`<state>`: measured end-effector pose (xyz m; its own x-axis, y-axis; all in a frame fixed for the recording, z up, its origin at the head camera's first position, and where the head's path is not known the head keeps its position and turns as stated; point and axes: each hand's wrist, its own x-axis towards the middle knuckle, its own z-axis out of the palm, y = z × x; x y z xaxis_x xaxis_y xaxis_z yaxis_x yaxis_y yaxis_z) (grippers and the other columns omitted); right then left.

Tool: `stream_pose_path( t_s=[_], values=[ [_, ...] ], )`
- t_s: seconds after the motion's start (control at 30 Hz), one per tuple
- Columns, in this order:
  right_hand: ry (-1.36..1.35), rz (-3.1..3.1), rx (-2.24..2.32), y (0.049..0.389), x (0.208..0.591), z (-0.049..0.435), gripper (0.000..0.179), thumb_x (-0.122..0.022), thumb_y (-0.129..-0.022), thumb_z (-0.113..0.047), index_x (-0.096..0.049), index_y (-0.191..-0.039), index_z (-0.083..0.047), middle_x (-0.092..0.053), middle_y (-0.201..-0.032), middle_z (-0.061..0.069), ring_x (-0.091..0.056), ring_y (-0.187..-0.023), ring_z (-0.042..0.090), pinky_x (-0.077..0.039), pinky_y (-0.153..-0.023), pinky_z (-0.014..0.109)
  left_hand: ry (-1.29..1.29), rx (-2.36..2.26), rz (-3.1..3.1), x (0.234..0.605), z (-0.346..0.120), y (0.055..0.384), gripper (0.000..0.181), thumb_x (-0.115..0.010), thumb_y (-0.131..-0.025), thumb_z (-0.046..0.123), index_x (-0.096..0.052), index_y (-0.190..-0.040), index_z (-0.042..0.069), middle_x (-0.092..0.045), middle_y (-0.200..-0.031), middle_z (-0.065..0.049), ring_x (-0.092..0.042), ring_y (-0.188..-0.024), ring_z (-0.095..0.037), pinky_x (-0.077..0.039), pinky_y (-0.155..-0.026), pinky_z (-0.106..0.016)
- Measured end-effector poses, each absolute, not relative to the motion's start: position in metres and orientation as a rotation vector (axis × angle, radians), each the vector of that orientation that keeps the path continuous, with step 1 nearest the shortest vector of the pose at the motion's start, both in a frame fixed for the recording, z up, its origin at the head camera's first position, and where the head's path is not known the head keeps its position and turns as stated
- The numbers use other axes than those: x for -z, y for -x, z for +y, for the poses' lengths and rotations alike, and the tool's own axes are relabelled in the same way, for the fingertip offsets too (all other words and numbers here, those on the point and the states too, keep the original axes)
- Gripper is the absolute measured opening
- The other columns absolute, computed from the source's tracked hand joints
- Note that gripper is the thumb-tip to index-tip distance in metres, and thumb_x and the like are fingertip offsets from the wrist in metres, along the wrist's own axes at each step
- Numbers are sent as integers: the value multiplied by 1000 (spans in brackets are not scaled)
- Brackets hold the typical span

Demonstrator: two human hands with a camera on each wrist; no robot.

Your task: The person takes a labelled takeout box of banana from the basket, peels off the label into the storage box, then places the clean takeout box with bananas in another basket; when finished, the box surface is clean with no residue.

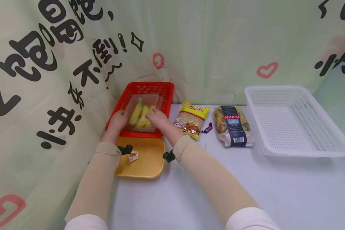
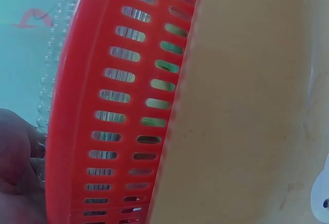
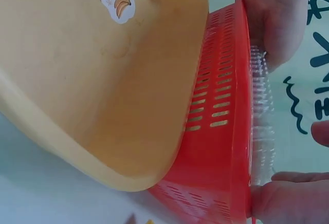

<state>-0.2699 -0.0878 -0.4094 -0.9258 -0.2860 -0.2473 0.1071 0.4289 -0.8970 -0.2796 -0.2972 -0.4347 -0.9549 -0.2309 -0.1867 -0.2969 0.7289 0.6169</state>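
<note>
A clear plastic box (image 1: 145, 125) with bananas (image 1: 136, 112) inside sits in the red basket (image 1: 172, 92), its ridged edge (image 3: 264, 106) showing above the basket rim in the right wrist view. My left hand (image 1: 118, 121) grips the box's left side. At its right side my right hand (image 1: 158, 119) holds the box, with the thumb over the top. The lower fingers of both hands are partly hidden. Directly in front of the basket stands a shallow yellow-orange tray (image 1: 146, 163) with a banana sticker (image 1: 133, 156) inside.
Right of the basket lie a yellow-topped pasta bag (image 1: 192, 118), a small purple wrapped candy (image 1: 208, 128) and an AGNESI pasta bag (image 1: 233, 126). A white plastic basket (image 1: 307, 151) stands at the far right. Printed curtain (image 1: 207, 48) encloses the table's back and left.
</note>
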Motion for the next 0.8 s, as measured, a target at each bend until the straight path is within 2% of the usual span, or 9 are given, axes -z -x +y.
stream_pose_path(
  t_s=[0.23, 0.3, 0.43, 0.53, 0.67, 0.73, 0.8],
  values=[
    [221, 2368, 1539, 267, 413, -82, 58, -49, -96, -29, -41, -151, -13, -42, -155, 10, -39, -143, 27, -34, -118, 43, 397, -944, 2887, 437, -300, 278, 41, -33, -106, 33, -55, -118, 1, -53, -102, -17, -51, -97, -33, -46, -86, -41],
    [249, 2381, 1553, 266, 413, -76, 54, -49, -97, -28, -45, -149, -15, -47, -152, 10, -43, -140, 27, -37, -116, 43, 408, -945, 2886, 436, -300, 277, 41, -34, -106, 34, -55, -121, 1, -54, -104, -18, -51, -98, -33, -47, -89, -43],
    [246, 2342, 1592, 260, 409, -58, 49, -48, -99, -33, -49, -146, -21, -51, -147, 7, -51, -128, 30, -51, -98, 51, 435, -956, 2876, 435, -300, 273, 44, -37, -105, 34, -51, -130, 1, -56, -111, -20, -51, -102, -34, -47, -97, -48],
    [259, 2350, 1600, 252, 408, -39, 46, -47, -101, -34, -49, -145, -25, -50, -147, 5, -51, -124, 29, -55, -91, 50, 461, -975, 2884, 436, -299, 271, 49, -37, -105, 41, -48, -134, 3, -56, -117, -20, -51, -105, -34, -47, -102, -49],
    [367, 2495, 1517, 243, 410, -9, 45, -47, -100, -31, -51, -145, -25, -48, -151, 0, -48, -135, 27, -49, -105, 47, 352, -951, 3051, 437, -294, 267, 50, -40, -104, 41, -47, -140, 7, -54, -131, -20, -49, -119, -36, -41, -110, -53],
    [443, 2565, 1448, 237, 411, 7, 45, -47, -101, -32, -51, -145, -25, -46, -154, -1, -43, -141, 25, -43, -111, 48, 232, -909, 3166, 435, -288, 261, 50, -44, -102, 36, -46, -143, 8, -50, -140, -20, -44, -131, -38, -33, -116, -54],
    [523, 2635, 1369, 232, 411, 23, 46, -48, -101, -33, -50, -146, -24, -43, -155, -1, -39, -144, 25, -38, -115, 49, 94, -792, 3261, 430, -278, 252, 54, -46, -101, 31, -40, -149, 8, -40, -151, -21, -32, -142, -42, -22, -120, -58]
  ],
)
